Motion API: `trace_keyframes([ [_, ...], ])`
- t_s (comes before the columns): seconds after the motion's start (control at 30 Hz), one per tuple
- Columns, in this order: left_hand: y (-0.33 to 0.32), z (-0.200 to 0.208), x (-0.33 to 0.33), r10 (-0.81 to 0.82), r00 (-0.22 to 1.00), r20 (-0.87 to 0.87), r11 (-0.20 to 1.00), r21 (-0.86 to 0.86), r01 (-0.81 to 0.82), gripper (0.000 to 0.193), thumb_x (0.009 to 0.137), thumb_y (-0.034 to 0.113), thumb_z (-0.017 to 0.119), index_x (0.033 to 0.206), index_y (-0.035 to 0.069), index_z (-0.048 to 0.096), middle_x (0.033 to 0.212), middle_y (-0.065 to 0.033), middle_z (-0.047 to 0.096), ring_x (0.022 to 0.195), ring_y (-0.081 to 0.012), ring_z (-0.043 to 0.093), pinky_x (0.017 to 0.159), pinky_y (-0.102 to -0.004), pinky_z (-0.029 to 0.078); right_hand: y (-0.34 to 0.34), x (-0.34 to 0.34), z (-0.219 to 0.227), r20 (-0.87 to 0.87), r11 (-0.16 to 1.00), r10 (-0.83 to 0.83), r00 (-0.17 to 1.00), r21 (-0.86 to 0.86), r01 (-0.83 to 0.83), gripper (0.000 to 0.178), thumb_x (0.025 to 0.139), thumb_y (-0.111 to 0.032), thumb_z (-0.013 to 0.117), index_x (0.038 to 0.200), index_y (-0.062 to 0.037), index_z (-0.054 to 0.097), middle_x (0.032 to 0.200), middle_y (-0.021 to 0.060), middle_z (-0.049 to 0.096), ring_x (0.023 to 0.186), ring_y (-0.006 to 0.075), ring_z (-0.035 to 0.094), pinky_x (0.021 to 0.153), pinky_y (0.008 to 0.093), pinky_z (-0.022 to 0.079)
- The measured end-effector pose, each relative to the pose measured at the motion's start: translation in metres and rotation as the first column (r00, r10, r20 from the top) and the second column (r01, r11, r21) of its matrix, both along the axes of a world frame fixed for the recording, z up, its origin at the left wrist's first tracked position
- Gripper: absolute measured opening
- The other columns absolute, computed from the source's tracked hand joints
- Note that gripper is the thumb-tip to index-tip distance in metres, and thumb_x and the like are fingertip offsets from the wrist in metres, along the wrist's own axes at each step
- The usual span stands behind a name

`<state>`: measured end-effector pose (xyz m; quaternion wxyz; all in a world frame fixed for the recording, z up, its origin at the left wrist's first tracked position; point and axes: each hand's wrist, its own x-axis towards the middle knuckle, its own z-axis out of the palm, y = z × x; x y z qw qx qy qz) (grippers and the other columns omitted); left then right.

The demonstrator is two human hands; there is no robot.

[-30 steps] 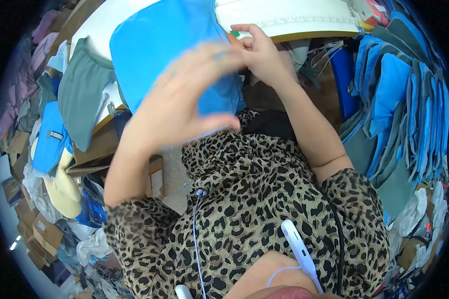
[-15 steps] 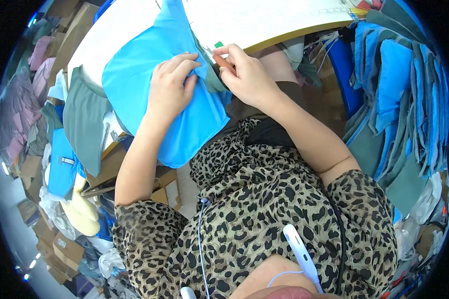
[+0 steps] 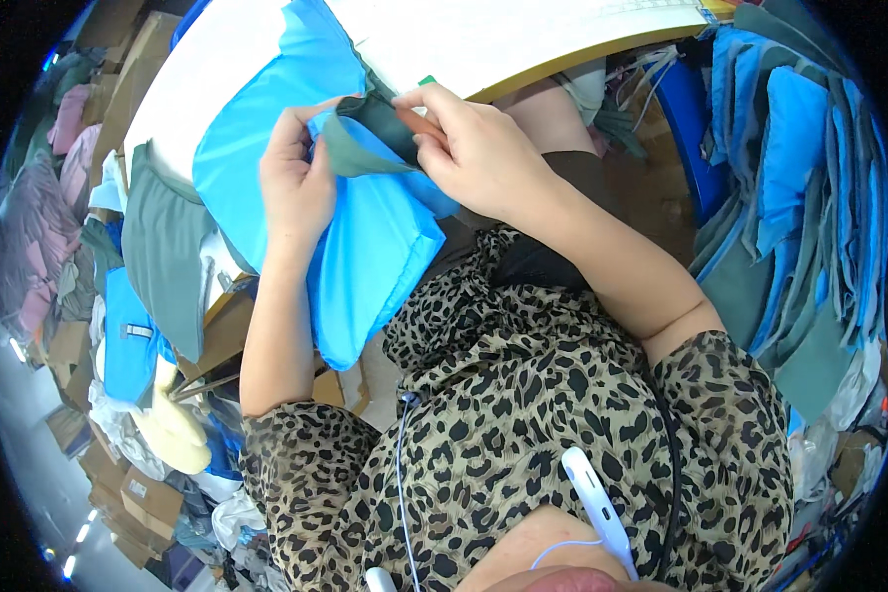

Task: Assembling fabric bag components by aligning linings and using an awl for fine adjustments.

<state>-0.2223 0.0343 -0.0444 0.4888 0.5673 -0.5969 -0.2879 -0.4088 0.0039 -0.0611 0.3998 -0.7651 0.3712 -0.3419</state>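
Observation:
A bright blue fabric piece (image 3: 257, 148) with a grey-green fabric layer (image 3: 350, 150) lies over the table edge and hangs toward my lap. My left hand (image 3: 298, 183) is closed on it, pinching the grey-green edge between thumb and fingers so that it curls up off the blue. At the other end of that edge my right hand (image 3: 474, 148) is closed, with a small orange-brown object (image 3: 420, 126) between thumb and fingers; its kind cannot be made out. Its tip points at the dark, shadowed fold between the layers.
The white table (image 3: 444, 44) has a yellowish rim. A grey-green fabric piece (image 3: 168, 232) drapes over its left side. Many blue and grey-green pieces hang in a stack (image 3: 794, 168) at the right. Cardboard boxes (image 3: 153, 498) and heaped fabric crowd the left floor.
My left hand lay flat on the blue fabric; now it has moved left and lifts the grey-green edge. My right hand has shifted slightly left, still holding the orange-brown object.

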Motion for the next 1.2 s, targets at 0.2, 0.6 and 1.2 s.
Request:
trace_keyframes([
  [0.2,0.001,0.013,-0.021,0.062,0.884,0.464,0.998,-0.035,-0.052,0.025,0.078,-0.002,0.051,0.1,0.006,0.06,0.087,-0.0093,0.064,0.07,-0.0222,0.059,0.066,-0.0305,0.047,-0.01,0.011,0.001,-0.028,0.997,-0.017,0.999,-0.078,0.015,0.026,0.08,-0.01,0.051,0.103,0.0014,0.051,0.087,0.019,0.062,0.082,0.0347,0.061,0.072,0.042,0.049],
  [0.6,-0.01,0.038,0.002,-0.197,0.835,0.514,0.979,0.06,0.194,0.025,0.08,0.015,0.06,0.104,0.008,0.06,0.106,-0.008,0.062,0.1,-0.0241,0.058,0.084,-0.0342,0.045,-0.031,0.019,-0.004,-0.143,0.973,-0.078,0.987,-0.225,0.044,0.027,0.085,-0.012,0.046,0.108,-0.0002,0.054,0.099,0.0184,0.06,0.09,0.0347,0.058,0.077,0.041,0.046],
  [1.2,-0.035,0.1,0.073,-0.143,0.978,0.149,0.93,0.36,0.081,0.057,0.063,0.037,0.079,0.099,-0.004,0.062,0.09,-0.0127,0.064,0.08,-0.0197,0.063,0.078,-0.0318,0.05,-0.012,0.004,0.026,0.098,0.951,0.211,0.973,-0.25,-0.181,0.044,0.079,-0.001,0.054,0.121,-0.0127,0.052,0.082,0.0113,0.052,0.067,0.0252,0.054,0.061,0.0324,0.045],
])
